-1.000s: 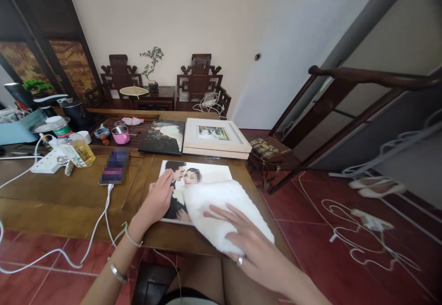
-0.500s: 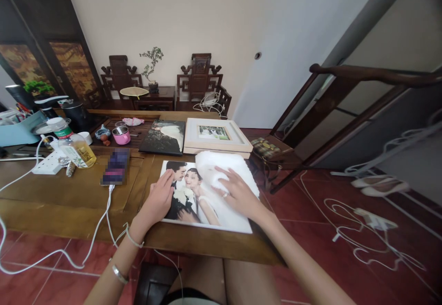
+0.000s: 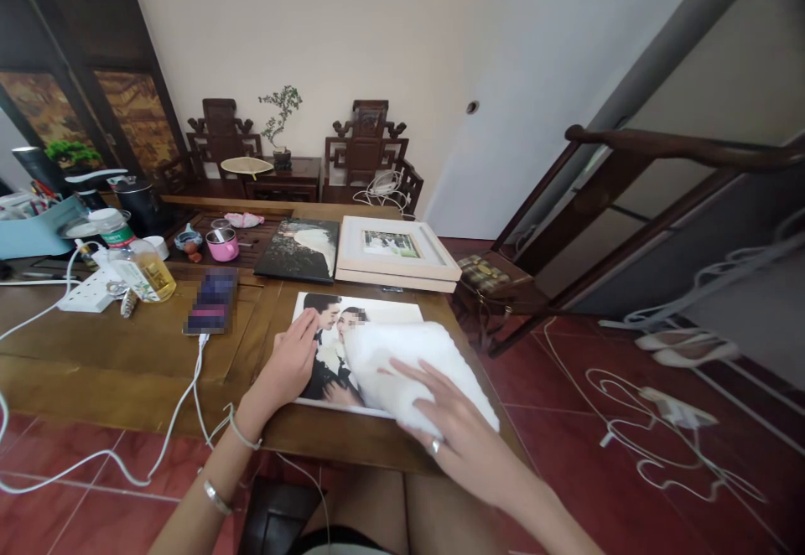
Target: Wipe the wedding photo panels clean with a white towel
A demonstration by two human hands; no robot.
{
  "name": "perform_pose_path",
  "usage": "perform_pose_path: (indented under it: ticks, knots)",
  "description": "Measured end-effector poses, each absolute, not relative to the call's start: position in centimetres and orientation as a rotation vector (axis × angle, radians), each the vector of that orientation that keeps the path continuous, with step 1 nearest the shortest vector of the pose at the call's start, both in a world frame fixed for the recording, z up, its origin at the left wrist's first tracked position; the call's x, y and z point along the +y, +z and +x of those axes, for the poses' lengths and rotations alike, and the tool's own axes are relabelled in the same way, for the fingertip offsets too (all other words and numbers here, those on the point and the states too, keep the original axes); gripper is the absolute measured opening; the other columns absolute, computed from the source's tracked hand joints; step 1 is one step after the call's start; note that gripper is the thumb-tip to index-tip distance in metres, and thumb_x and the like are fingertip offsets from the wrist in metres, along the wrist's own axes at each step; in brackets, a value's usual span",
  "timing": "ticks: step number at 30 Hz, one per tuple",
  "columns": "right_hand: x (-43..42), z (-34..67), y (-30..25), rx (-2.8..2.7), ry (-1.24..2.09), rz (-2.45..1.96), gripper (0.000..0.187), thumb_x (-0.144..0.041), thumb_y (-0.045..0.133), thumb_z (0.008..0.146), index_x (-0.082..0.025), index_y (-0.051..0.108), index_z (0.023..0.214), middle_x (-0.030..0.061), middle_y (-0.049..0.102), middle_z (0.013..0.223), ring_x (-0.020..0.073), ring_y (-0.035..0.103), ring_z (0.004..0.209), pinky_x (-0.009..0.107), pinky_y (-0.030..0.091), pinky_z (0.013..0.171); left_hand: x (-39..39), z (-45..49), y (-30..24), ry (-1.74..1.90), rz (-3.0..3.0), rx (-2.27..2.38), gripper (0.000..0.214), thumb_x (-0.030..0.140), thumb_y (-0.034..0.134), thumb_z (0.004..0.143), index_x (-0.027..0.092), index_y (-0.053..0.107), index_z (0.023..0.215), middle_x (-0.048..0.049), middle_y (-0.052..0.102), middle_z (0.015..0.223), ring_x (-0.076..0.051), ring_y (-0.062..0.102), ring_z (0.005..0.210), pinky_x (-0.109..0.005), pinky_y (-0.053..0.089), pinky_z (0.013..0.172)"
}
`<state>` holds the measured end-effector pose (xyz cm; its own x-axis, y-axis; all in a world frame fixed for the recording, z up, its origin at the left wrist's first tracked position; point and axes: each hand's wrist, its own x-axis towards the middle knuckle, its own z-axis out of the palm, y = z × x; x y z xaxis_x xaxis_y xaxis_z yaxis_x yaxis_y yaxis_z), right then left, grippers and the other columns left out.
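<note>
A photo panel (image 3: 327, 370) showing a couple lies flat near the front edge of the wooden table. My left hand (image 3: 290, 362) rests on its left edge, fingers stretched out and flat, holding nothing. On the panel's right half lies a thick, fluffy white cloth (image 3: 402, 354), reaching past the panel's front and right edges. My right hand (image 3: 449, 429) grips the cloth from above, its fingers pressed into the pile. The cloth hides the panel's lower right part.
Behind the panel sit a dark photo panel (image 3: 298, 249) and stacked pale frames (image 3: 397, 253). To the left are a phone (image 3: 212, 303) on a white cable, an oil-coloured bottle (image 3: 142, 266), a power strip (image 3: 88, 291) and a pink cup (image 3: 222, 245). A wooden chair (image 3: 566, 211) stands right.
My right hand and the white cloth have slid towards me and slightly right, uncovering the panel's upper right part. My left hand has stayed on the panel's left edge.
</note>
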<state>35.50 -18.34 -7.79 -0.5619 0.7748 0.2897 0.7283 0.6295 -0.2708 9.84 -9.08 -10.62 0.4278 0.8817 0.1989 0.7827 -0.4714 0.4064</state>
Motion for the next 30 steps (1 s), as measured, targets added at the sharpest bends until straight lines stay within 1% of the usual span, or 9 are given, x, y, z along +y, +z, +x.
perform_pose_path:
  ticks: [4,7,10,13,15,18,22,26,30]
  knots:
    - [-13.3,36.1,-8.3,-2.407,0.106,-1.242,0.021,-0.026,0.042,0.09,-0.018,0.061,0.086,0.0143,0.051,0.134,0.0266,0.04,0.129,0.051,0.033,0.106,-9.0,9.8,-10.7,0.567,2.424,1.453,0.047,0.019,0.025,0.093,0.013,0.031,0.14,-0.0144,0.031,0.148,-0.024,0.026,0.137,-0.043,0.035,0.102]
    - [-9.7,36.1,-8.5,-2.342,0.096,-1.271,0.025,-0.031,0.039,0.092,-0.02,0.062,0.096,0.0114,0.057,0.128,0.0263,0.043,0.127,0.049,0.034,0.106,-9.0,9.7,-10.8,0.579,2.429,1.44,0.048,0.019,0.025,0.094,0.013,0.03,0.14,-0.0147,0.03,0.148,-0.023,0.026,0.137,-0.044,0.034,0.102]
    - [-8.2,35.4,-8.5,-2.305,0.101,-1.299,0.024,-0.028,0.04,0.091,-0.021,0.061,0.1,0.0094,0.061,0.122,0.0257,0.043,0.127,0.051,0.032,0.106,-9.0,9.7,-10.8,0.58,2.418,1.443,0.047,0.02,0.025,0.094,0.013,0.03,0.14,-0.0139,0.03,0.148,-0.023,0.026,0.137,-0.044,0.033,0.103]
    - [-9.8,34.0,-8.2,-2.331,0.089,-1.305,0.02,-0.022,0.044,0.088,-0.018,0.063,0.092,0.0142,0.057,0.126,0.0276,0.038,0.13,0.055,0.027,0.107,-9.0,9.7,-10.7,0.576,2.403,1.451,0.047,0.021,0.025,0.094,0.014,0.03,0.14,-0.0134,0.03,0.148,-0.023,0.025,0.138,-0.044,0.033,0.103]
    - [-12.2,32.9,-7.9,-2.378,0.11,-1.274,0.017,-0.018,0.046,0.085,-0.017,0.063,0.085,0.0153,0.054,0.13,0.0276,0.034,0.132,0.056,0.024,0.109,-9.0,9.8,-10.7,0.581,2.394,1.453,0.047,0.021,0.025,0.094,0.013,0.031,0.14,-0.0136,0.031,0.148,-0.023,0.025,0.138,-0.044,0.032,0.104]
    - [-16.5,31.6,-7.6,-2.443,0.163,-1.206,0.018,-0.011,0.047,0.079,-0.018,0.063,0.082,0.0121,0.049,0.136,0.0261,0.028,0.135,0.056,0.021,0.11,-9.1,9.8,-10.8,0.616,2.398,1.439,0.047,0.021,0.026,0.094,0.014,0.031,0.14,-0.0138,0.031,0.148,-0.023,0.026,0.137,-0.044,0.032,0.105]
    - [-19.8,31.0,-7.5,-2.519,0.237,-1.137,0.017,-0.01,0.051,0.074,-0.02,0.063,0.079,0.0082,0.043,0.141,0.0274,0.025,0.137,0.058,0.021,0.11,-9.1,9.7,-10.9,0.64,2.415,1.429,0.047,0.021,0.026,0.094,0.014,0.03,0.141,-0.014,0.031,0.148,-0.022,0.026,0.137,-0.043,0.033,0.104]
    - [-18.7,31.2,-7.2,-2.509,0.268,-1.141,0.02,-0.011,0.05,0.076,-0.021,0.064,0.086,0.0072,0.047,0.138,0.025,0.03,0.134,0.053,0.025,0.11,-9.1,9.8,-10.8,0.601,2.416,1.449,0.048,0.021,0.025,0.094,0.014,0.03,0.14,-0.0145,0.031,0.148,-0.022,0.026,0.137,-0.043,0.034,0.103]
    - [-14.5,31.1,-7.1,-2.501,0.241,-1.195,0.02,-0.015,0.047,0.083,-0.018,0.064,0.094,0.0108,0.046,0.139,0.026,0.03,0.134,0.053,0.023,0.109,-9.1,9.8,-10.7,0.58,2.41,1.462,0.047,0.022,0.025,0.094,0.014,0.03,0.14,-0.0138,0.03,0.148,-0.022,0.026,0.138,-0.044,0.032,0.104]
